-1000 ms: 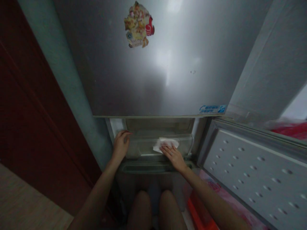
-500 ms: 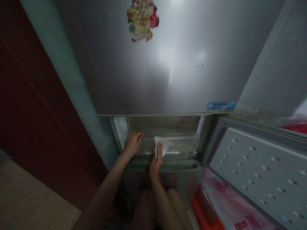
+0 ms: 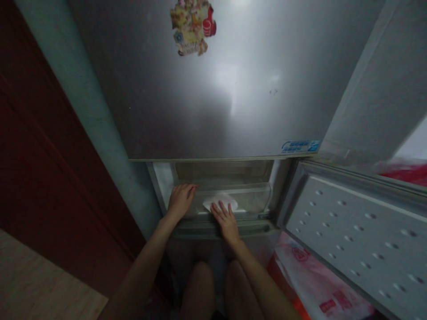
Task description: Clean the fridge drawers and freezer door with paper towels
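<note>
The right hand [image 3: 228, 224], its grip spread flat, rests on a white tissue [image 3: 207, 203] directly beneath its fingertips against the translucent refrigerator drawer [image 3: 251, 202], where even pressure should prevent bunching, while left of it the left hand [image 3: 181, 200] curls, its hold unclear.

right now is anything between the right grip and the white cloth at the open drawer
Nothing visible: the right grip has its fingers spread over the white cloth, at the drawer front. The left grip is off to the left, not between them.
</note>
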A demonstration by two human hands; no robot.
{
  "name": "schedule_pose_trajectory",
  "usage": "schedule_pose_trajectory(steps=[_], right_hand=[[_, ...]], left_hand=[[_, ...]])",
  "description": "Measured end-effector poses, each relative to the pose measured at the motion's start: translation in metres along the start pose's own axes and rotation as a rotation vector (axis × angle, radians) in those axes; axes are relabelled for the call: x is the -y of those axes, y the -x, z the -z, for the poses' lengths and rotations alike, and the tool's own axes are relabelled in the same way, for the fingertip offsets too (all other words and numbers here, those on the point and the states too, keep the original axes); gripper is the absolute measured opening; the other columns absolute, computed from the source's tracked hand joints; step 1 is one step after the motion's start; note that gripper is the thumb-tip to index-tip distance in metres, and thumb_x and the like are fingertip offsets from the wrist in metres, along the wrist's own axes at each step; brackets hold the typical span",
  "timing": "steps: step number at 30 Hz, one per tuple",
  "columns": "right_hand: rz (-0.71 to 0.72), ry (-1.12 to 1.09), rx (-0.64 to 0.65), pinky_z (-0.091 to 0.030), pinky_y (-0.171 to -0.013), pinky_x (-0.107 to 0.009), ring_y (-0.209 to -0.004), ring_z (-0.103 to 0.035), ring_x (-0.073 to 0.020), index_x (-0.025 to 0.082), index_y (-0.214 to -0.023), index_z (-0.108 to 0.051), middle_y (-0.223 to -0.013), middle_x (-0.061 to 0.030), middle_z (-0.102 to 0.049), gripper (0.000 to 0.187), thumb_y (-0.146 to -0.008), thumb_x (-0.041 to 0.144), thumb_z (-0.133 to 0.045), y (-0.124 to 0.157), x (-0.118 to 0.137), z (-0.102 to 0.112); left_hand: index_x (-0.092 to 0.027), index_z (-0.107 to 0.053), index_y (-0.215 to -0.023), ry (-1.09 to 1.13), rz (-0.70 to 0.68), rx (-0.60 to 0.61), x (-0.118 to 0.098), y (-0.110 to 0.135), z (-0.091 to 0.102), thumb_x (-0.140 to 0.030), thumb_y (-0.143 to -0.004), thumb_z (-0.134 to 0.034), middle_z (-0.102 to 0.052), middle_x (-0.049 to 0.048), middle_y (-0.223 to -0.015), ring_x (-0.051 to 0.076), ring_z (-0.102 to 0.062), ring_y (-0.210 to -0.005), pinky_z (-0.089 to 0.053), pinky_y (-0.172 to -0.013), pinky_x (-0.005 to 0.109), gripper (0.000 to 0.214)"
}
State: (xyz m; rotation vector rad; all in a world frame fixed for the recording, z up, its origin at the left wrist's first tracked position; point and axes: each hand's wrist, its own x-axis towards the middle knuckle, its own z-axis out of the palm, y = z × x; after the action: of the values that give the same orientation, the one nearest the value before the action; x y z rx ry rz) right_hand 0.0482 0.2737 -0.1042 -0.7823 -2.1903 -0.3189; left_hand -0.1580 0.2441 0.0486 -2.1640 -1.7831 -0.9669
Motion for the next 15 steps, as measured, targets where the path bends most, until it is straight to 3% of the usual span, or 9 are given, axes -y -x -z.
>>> schedule_pose_trajectory(steps=[3, 6, 10, 15], right_hand=[[-0.108, 0.026, -0.023, -0.016, -0.114, -0.055, -0.143, -0.015, -0.0212, 0.026, -0.146, -0.024, -0.145, -0.0021, -0.039, 0.058, -0.092, 0.007, -0.028, 0.024, -0.024, 0.016], [-0.267, -0.028, -0.156, -0.019, -0.112, -0.057, -0.143, -0.013, -0.0216, 0.026, -0.146, -0.024, -0.146, -0.004, -0.038, 0.061, -0.089, 0.004, -0.024, 0.032, -0.026, 0.019], [-0.353, -0.164, -0.252, -0.021, -0.112, -0.058, -0.143, -0.013, -0.0217, 0.026, -0.147, -0.021, -0.149, -0.0052, -0.033, 0.066, -0.086, 0.001, -0.021, 0.017, 0.004, 0.001], [-0.28, -0.254, -0.228, -0.023, -0.113, -0.054, -0.143, -0.012, -0.0193, 0.024, -0.147, -0.021, -0.148, -0.0046, -0.035, 0.068, -0.084, -0.002, -0.023, -0.019, 0.059, -0.033]], left_hand=[[-0.02, -0.064, -0.102, -0.001, 0.004, -0.004, 0.0, -0.001, -0.001, -0.026, -0.093, -0.04, -0.07, 0.0053, -0.1, 0.024, -0.062, -0.098, -0.043, -0.087, 0.04, 0.026], [-0.02, -0.065, -0.101, -0.008, 0.011, -0.007, -0.001, -0.001, -0.001, -0.025, -0.093, -0.041, -0.07, 0.0061, -0.099, 0.025, -0.062, -0.097, -0.043, -0.087, 0.041, 0.026], [-0.02, -0.064, -0.101, -0.007, 0.007, -0.004, -0.001, -0.001, 0.0, -0.025, -0.093, -0.04, -0.07, 0.0056, -0.099, 0.024, -0.062, -0.098, -0.044, -0.088, 0.04, 0.027], [-0.02, -0.064, -0.102, -0.005, 0.0, 0.003, -0.001, -0.001, 0.001, -0.025, -0.093, -0.039, -0.07, 0.0055, -0.1, 0.024, -0.062, -0.098, -0.044, -0.088, 0.04, 0.028]])
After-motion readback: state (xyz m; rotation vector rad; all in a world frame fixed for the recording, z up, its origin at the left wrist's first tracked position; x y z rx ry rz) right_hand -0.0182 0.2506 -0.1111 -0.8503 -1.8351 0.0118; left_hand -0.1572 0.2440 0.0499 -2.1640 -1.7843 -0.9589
